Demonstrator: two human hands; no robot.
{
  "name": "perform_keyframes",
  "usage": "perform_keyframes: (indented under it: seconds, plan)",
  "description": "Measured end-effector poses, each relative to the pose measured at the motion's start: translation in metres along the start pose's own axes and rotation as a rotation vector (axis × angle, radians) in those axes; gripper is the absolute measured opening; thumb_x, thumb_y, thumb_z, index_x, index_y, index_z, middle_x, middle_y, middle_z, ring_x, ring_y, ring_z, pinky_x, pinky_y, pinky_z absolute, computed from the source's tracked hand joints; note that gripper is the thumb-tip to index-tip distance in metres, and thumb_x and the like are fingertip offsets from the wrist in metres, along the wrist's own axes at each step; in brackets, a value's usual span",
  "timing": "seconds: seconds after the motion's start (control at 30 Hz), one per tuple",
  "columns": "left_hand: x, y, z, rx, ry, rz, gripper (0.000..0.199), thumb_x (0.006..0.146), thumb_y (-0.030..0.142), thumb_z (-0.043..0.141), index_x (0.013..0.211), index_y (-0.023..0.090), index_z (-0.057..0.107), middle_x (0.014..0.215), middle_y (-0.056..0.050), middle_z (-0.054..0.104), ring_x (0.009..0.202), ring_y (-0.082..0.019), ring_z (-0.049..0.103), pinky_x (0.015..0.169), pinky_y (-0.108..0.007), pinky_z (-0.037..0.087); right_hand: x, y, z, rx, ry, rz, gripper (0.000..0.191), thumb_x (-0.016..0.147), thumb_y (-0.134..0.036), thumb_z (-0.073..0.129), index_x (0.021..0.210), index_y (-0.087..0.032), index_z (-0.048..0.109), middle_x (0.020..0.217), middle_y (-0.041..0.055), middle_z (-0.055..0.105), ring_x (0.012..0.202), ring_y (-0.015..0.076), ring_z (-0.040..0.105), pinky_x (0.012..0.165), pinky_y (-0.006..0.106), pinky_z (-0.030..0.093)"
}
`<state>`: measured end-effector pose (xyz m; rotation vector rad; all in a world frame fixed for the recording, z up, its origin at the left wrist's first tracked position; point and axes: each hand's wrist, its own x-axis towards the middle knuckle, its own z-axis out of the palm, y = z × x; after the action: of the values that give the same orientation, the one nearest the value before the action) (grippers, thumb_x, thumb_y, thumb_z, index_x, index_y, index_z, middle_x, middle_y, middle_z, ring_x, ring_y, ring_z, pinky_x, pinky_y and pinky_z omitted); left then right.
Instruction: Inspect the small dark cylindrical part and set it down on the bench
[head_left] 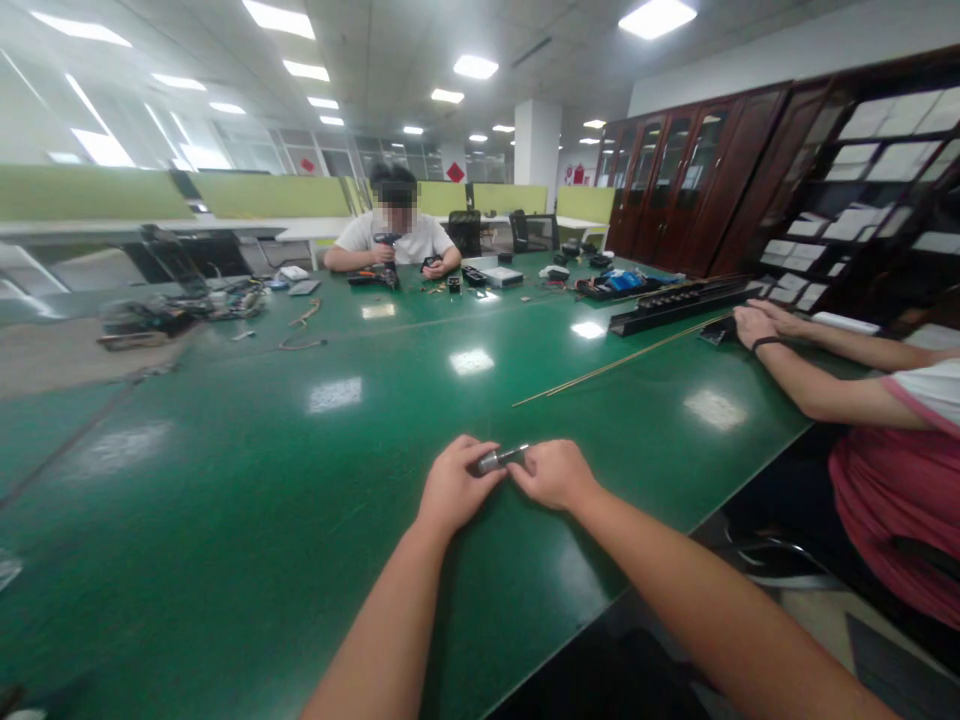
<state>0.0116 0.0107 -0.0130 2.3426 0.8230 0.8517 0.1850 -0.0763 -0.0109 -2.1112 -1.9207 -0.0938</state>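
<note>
Between my two hands is a short metal cylinder [491,462], silvery with a darker section toward its right end, held just above the green tabletop [360,520]. My left hand [456,485] is closed around its left end, with the thumb along the near side. At the other end my right hand [556,474] is closed too, its fingers pinching the narrower dark part. My fingers cover both ends of the cylinder, so its exact kind does not show.
Thin brass-coloured rods [600,374] lie beyond my right hand, near a long black rail [675,305]. At right, a co-worker's hands [757,322] rest by a dark part. Across the table a person [394,235] holds a power drill [388,250]. Electronic scrap [187,305] lies far left.
</note>
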Motion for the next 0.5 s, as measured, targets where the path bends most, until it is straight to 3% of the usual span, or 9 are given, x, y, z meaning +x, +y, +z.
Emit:
perform_keyframes:
  seconds: [0.2, 0.5]
  plan:
    - [-0.004, 0.000, -0.001, 0.012, 0.023, -0.021, 0.026, 0.079, 0.027, 0.073, 0.105, 0.023, 0.073, 0.100, -0.005, 0.072, 0.093, -0.022, 0.066, 0.084, -0.033, 0.051, 0.005, 0.005, 0.005, 0.098, -0.036, 0.005, 0.041, 0.088, -0.052, 0.058, 0.064, -0.020, 0.070, 0.068, 0.0054, 0.072, 0.065, 0.0189, 0.065, 0.058, 0.028, 0.033]
    - [-0.004, -0.002, 0.000, -0.002, 0.065, -0.065, 0.033, 0.082, 0.047, 0.072, 0.107, 0.026, 0.073, 0.095, -0.003, 0.073, 0.086, -0.021, 0.066, 0.078, -0.031, 0.049, 0.039, 0.021, 0.019, 0.391, -0.072, -0.087, 0.028, 0.080, -0.042, 0.068, 0.064, -0.019, 0.064, 0.063, 0.0000, 0.066, 0.059, 0.0140, 0.056, 0.056, 0.025, 0.032]
